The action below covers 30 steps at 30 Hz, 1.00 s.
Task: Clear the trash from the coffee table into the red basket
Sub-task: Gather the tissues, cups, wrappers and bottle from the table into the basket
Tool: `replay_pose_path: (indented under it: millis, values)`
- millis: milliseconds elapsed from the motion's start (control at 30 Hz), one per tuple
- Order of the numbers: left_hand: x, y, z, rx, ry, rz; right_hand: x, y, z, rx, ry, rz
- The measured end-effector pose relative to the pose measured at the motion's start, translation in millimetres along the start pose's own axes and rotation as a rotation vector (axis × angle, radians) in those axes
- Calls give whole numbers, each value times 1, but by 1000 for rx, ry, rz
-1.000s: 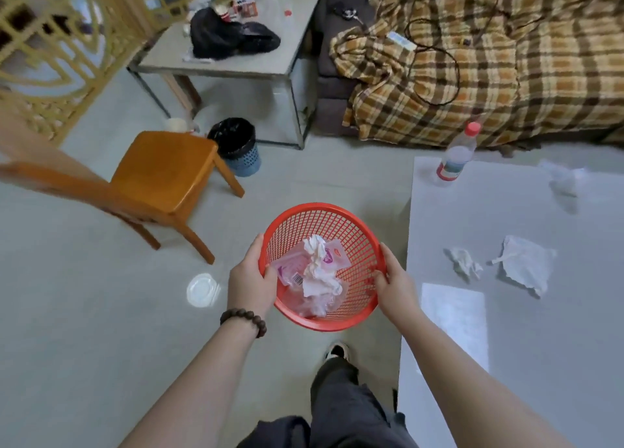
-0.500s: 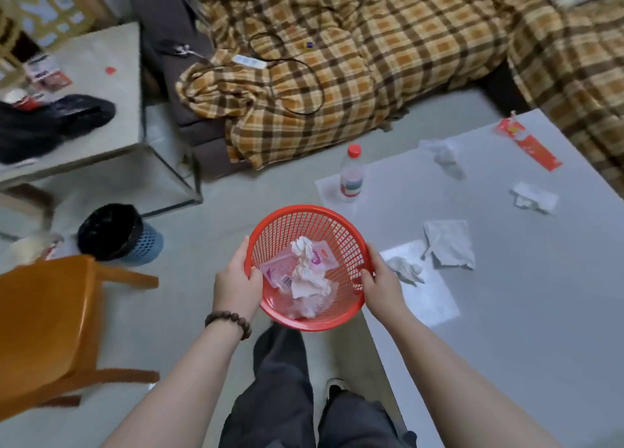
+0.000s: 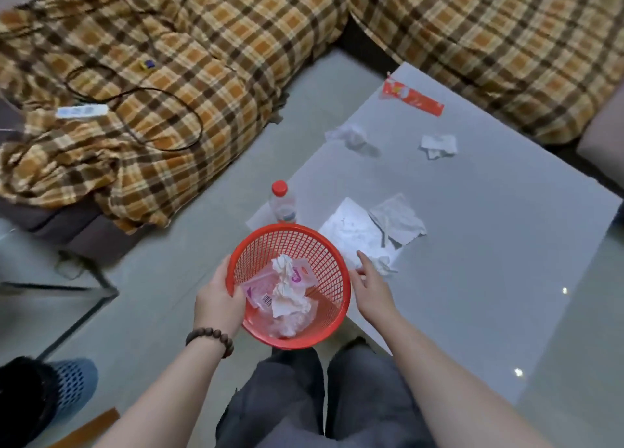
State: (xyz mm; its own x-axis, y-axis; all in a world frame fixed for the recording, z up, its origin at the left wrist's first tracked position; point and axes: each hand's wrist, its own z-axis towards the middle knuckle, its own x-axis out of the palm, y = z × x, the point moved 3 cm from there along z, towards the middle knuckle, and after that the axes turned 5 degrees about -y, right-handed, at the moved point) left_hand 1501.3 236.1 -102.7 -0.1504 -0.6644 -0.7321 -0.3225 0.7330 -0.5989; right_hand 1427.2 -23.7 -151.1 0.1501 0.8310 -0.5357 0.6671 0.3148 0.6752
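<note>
I am holding the red basket [image 3: 290, 287] by its rim in my left hand [image 3: 217, 300], beside the coffee table's [image 3: 489, 245] near corner; it is carrying some trash already. My right hand [image 3: 369, 287] is reaching, empty and spread, toward a crumpled tissue [image 3: 384, 263]. Three more tissues, a red wrapper [image 3: 413, 97] and a bottle [image 3: 283, 203] are waiting.

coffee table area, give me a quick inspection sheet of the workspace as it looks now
surface: grey coffee table, glossy, mostly bare.
job's things: red basket held off the table's near edge, already holding tissues and plastic wrappers; on the table a small crumpled tissue, a flat tissue, two more tissues and a red wrapper.
clutter: bottle with a red cap, upright at the table corner.
grippers: left hand grips the basket rim; right hand is off the rim, open, fingers near the small crumpled tissue.
cables: black cable looped on the plaid blanket.
surroundings: blue bin with a black liner, on the floor.
</note>
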Motion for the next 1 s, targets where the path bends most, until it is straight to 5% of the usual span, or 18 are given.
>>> replay_pose_path:
  millis: [200, 500, 767, 1000]
  values:
    - [21, 2, 18, 38, 84, 94, -26, -59, 47, 74, -218, -231]
    - [51, -7, 20, 8, 94, 197, 10, -125, 106, -45, -51, -489]
    - [67, -36, 11, 24, 87, 242, -20, -113, 119, 117, -165, -100]
    - [85, -81, 5, 40, 107, 243, -63, -34, 87, -148, -243, 152]
